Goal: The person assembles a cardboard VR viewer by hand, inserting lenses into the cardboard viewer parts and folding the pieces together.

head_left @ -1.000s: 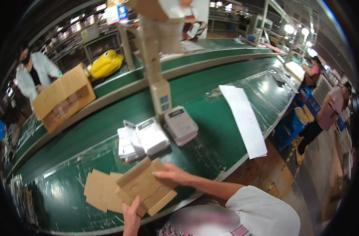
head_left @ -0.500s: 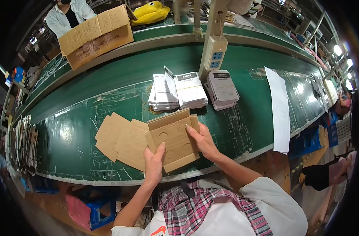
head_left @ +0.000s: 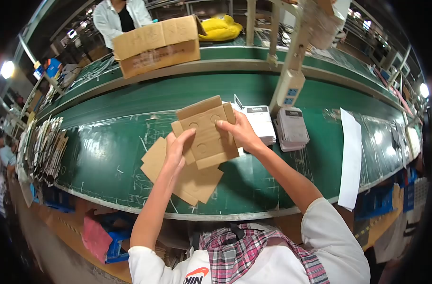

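Note:
Between my hands, raised over the green table, is a brown cardboard insert (head_left: 207, 135) with folded-up side flaps and round cut marks. My left hand (head_left: 177, 147) grips its left edge, thumb on the face and fingers behind. On the right edge my right hand (head_left: 239, 130) holds it the same way, thumb pressed near a round mark. Below it, flat cardboard pieces (head_left: 197, 186) lie overlapping on the table, partly covered by my left hand and the insert. Beyond my right hand stands a stack of white printed booklets (head_left: 262, 124), partly hidden.
Another booklet stack (head_left: 292, 128) sits by the post with a power socket (head_left: 290, 90). A long white sheet (head_left: 350, 158) lies to the right. Upright cardboard sheets (head_left: 45, 146) stand at the far left. Across the table are a carton (head_left: 159, 54) and a person (head_left: 119, 19).
Both hands have lifted the cardboard insert farther from my body, so it now hides part of the booklets. The head view has shifted, and more of the flat pieces shows below.

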Tool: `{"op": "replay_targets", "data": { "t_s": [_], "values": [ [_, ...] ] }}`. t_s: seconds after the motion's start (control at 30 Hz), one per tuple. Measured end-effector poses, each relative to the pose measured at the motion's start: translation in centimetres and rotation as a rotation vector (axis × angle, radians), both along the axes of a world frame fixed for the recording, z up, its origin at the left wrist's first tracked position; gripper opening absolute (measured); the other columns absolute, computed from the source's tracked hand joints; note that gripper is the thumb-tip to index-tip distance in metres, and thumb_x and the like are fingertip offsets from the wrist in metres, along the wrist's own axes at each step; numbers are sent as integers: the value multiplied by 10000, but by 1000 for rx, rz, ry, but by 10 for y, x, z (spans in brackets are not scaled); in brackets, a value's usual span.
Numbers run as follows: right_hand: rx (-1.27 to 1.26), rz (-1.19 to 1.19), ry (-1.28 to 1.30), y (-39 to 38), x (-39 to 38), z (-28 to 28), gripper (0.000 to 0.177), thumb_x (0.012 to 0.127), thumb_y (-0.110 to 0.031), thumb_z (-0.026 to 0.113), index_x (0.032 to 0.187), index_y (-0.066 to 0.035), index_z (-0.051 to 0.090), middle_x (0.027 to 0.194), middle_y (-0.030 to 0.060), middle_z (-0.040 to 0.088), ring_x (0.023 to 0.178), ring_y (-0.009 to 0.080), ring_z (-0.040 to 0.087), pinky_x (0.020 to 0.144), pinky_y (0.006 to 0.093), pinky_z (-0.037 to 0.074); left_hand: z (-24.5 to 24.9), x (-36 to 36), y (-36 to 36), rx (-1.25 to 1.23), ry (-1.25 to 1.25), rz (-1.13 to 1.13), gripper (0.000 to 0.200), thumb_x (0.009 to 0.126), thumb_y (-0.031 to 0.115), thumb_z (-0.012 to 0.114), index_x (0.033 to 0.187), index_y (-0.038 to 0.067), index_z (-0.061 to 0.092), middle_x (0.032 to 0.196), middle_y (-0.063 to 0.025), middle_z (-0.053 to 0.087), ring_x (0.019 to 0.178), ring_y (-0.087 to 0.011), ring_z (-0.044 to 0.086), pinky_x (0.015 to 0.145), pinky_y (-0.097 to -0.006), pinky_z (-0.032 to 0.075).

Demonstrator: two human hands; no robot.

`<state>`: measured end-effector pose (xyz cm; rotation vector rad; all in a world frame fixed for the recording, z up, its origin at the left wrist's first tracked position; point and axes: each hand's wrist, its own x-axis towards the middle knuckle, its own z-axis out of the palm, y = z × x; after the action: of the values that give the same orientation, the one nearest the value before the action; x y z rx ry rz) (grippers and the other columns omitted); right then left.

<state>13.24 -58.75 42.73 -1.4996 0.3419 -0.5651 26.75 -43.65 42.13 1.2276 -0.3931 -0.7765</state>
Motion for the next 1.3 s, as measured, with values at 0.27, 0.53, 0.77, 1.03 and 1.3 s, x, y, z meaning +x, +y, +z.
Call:
{"op": "replay_targets", "data": {
  "t_s": [0.27,0.53,0.77,1.03,1.3],
  "values": [
    [-253,-81,55,-11,80,0,345,798,-106,596,1124,6,564,978,131,662,899,198,618,823,336,475,-31,70,-26,64,-20,174,275,729,137,701,975,32,634,840,-38,646,746,-133,612,692,-285,491],
    [-35,-84,127,-40,116,-9,324,791,-100,630,1089,15,578,965,125,658,871,198,618,776,348,489,-28,106,-32,-58,235,-146,361,786,174,713,1078,29,558,976,-26,619,816,-128,619,754,-299,532],
    [19,-97,92,-37,125,-11,314,781,-95,630,1073,11,584,940,107,652,834,194,612,761,341,487,-45,98,-26,120,65,-77,295,717,105,707,990,58,603,831,-28,633,715,-109,607,677,-304,522],
    [-129,-168,128,-29,141,-31,333,760,-121,622,1074,-12,599,935,131,671,854,212,634,786,359,488,-88,106,-43,217,-348,278,272,680,9,652,947,12,596,758,-17,610,593,-84,528,528,-246,421],
    [24,-96,39,-49,145,-50,338,715,-139,656,1015,10,614,878,77,658,767,163,613,689,311,497,-51,117,-19,36,-51,-101,254,865,138,608,1082,10,568,912,-54,638,808,-138,620,710,-291,505]
  ]
}}
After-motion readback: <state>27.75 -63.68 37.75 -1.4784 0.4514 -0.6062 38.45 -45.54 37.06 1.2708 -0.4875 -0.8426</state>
